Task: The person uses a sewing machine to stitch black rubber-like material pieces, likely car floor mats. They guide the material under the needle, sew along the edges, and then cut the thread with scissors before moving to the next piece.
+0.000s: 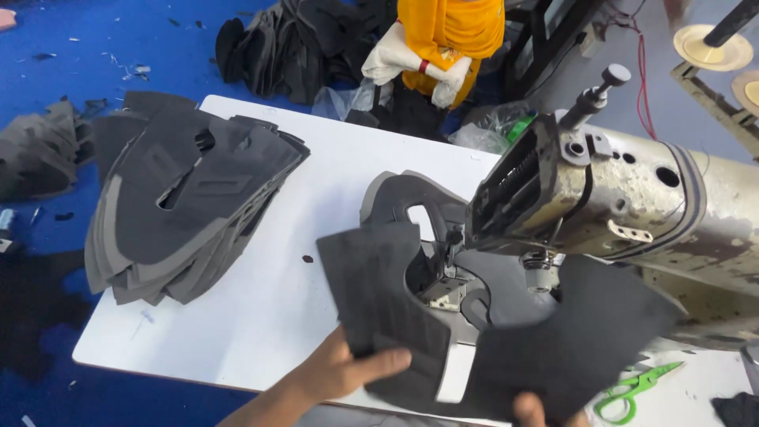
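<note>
My left hand (341,370) grips the lower left part of a large dark grey shoe-upper piece (391,308), thumb on top. Only the fingertips of my right hand (531,409) show at the bottom edge, holding the same piece's right side (585,340). The piece curves around the needle area (447,289) of an old, worn sewing machine (624,202). A second grey cut piece (403,198) lies under the machine head on the white table (261,308).
A fanned stack of grey and black cut pieces (190,209) lies on the table's left. Green scissors (636,387) rest at the right front. Another person in an orange top (447,39) sits beyond the table beside dark piles on the blue floor (87,55).
</note>
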